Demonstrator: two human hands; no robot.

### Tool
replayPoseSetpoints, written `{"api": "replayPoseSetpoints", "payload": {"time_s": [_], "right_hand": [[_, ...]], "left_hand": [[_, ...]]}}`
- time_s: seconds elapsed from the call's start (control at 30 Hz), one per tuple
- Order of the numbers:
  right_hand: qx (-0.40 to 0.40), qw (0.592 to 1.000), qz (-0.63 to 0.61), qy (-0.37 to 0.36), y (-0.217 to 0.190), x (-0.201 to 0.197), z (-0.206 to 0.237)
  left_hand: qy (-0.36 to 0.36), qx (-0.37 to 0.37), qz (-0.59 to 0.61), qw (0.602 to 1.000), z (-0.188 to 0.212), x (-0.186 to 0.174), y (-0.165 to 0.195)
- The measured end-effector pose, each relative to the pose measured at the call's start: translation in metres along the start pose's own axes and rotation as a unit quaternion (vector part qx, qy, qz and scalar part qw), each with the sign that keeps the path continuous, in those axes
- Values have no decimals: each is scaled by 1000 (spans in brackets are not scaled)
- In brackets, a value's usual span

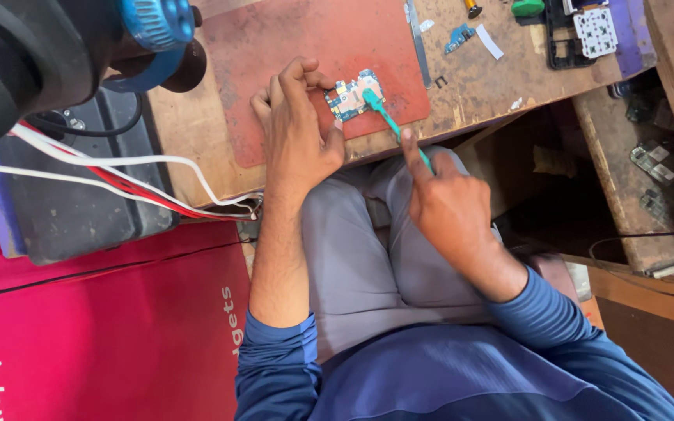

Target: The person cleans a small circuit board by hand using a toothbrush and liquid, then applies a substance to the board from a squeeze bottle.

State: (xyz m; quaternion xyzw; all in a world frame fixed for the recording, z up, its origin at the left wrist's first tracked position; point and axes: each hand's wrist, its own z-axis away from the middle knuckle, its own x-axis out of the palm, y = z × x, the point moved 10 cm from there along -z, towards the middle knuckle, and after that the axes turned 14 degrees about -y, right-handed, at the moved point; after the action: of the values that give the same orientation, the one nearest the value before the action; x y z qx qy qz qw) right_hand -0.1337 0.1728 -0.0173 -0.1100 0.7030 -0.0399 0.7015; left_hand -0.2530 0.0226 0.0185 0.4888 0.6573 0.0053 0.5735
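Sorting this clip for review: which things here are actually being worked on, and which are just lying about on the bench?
In use: small circuit board, steadied by the left hand; green brush, held by the right hand; red mat beneath.

Lying about: metal strip, small blue part, white keypad piece, red and white cables.

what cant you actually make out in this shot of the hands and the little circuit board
Head view, the only one:
- Parts on the small circuit board: too small to tell apart.
- Left hand fingertips: curled out of sight at the board's edge.
- Handle of the teal tool: hidden inside the right hand.
- Dark tray: cut off by the top edge.
- Blue and black device: blurred, cropped at the corner.
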Motion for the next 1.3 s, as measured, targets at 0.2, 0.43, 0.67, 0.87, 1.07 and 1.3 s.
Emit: {"api": "replayPoseSetpoints", "payload": {"time_s": [0.2,0.43,0.67,0.87,1.07,1.3], "right_hand": [[-72,997,-24,-14,-18,6,-4],[-23,1000,-13,-1,1,-2,-5],[28,999,-16,22,14,-15,-3],[0,1000,-2,31,13,-20,-40],[-34,999,11,-29,-5,-9,-44],[-34,999,25,-25,-8,-20,-47]], "left_hand": [[-1,11,-3,1000,-1,0,-1],[9,6,-8,1000,0,-1,2],[18,-9,-15,1000,-1,0,3],[10,-5,-6,1000,-3,0,1],[18,-6,-3,1000,-2,0,0],[27,-10,-56,998,0,1,1]]}}
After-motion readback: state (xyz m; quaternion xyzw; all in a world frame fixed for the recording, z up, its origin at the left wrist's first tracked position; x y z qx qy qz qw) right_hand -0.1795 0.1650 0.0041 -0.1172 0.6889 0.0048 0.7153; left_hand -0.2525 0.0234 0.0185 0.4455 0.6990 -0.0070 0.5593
